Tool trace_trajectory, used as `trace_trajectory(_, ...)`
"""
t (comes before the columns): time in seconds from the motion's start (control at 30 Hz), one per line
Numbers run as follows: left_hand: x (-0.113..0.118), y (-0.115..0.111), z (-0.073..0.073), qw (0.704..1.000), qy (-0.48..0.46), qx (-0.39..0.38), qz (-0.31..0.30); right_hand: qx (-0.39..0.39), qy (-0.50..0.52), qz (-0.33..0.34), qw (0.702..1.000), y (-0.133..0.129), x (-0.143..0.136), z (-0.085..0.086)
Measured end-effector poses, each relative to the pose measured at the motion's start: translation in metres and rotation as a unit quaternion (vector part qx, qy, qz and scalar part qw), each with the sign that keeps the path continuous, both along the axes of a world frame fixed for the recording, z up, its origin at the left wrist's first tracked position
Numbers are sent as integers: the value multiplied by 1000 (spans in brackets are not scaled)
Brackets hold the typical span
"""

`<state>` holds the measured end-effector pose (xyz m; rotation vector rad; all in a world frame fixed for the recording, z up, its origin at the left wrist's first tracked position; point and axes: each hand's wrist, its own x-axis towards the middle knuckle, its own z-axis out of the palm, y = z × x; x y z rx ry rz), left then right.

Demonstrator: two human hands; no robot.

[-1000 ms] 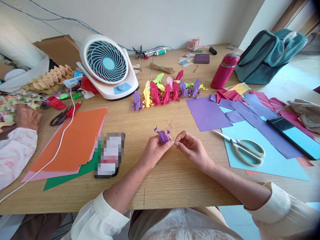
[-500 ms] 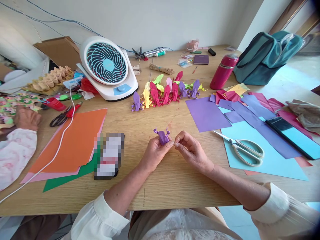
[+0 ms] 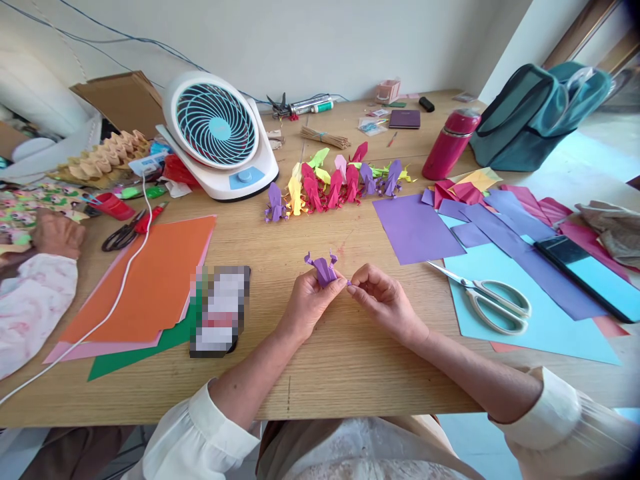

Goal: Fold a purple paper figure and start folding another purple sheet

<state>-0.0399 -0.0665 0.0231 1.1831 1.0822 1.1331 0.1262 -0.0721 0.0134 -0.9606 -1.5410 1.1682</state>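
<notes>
A small purple origami frog [image 3: 325, 270] is pinched in my left hand [image 3: 311, 303], its two thin folded legs sticking up at the far side. My right hand [image 3: 383, 303] has thumb and forefinger pressed together on a thin purple tip of the same figure, close beside the left thumb. Both hands hover over the bare wood in front of me. Beyond them stands a group of folded paper figures [image 3: 335, 190] in purple, yellow, red, pink and green. White-handled scissors [image 3: 493, 300] lie to the right on a light blue sheet [image 3: 465, 320].
Purple paper [image 3: 417, 227] and a dark phone [image 3: 585, 277] lie right, below a red bottle [image 3: 453, 143] and teal bag [image 3: 530, 120]. Left are orange sheets [image 3: 145, 280], a blurred phone [image 3: 220, 310], a white cable and a fan [image 3: 217, 133]. Another person's hand [image 3: 57, 233] rests far left.
The view has shifted very slightly. A thin purple tip now shows between my fingertips; otherwise both hands keep nearly the same place and grip.
</notes>
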Motion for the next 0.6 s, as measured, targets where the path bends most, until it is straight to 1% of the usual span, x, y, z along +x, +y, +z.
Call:
trace_trajectory(0.07, -1, 0, -1, 1000, 0, 0, -7, -7, -3, 2, 1000, 0, 1, 2)
trace_trajectory(0.23, -4, 2, -2, 999, -29, 10, -29, -96, 43, -2, 994, 2, 3, 2)
trace_trajectory(0.3, -5, 3, -3, 998, -46, 15, -29, -121, 45, -8, 992, 3, 3, 0)
trace_trajectory(0.4, -5, 5, -4, 999, -51, 10, -14, -137, 57, -20, 989, 6, 4, -2)
trace_trajectory(0.53, -5, 6, -3, 1000, -30, 8, 4, -143, 113, -57, 982, 12, 8, -2)
trace_trajectory(0.6, -4, 6, -1, 1000, -11, 16, 3, -144, 102, -51, 983, 13, 10, 0)
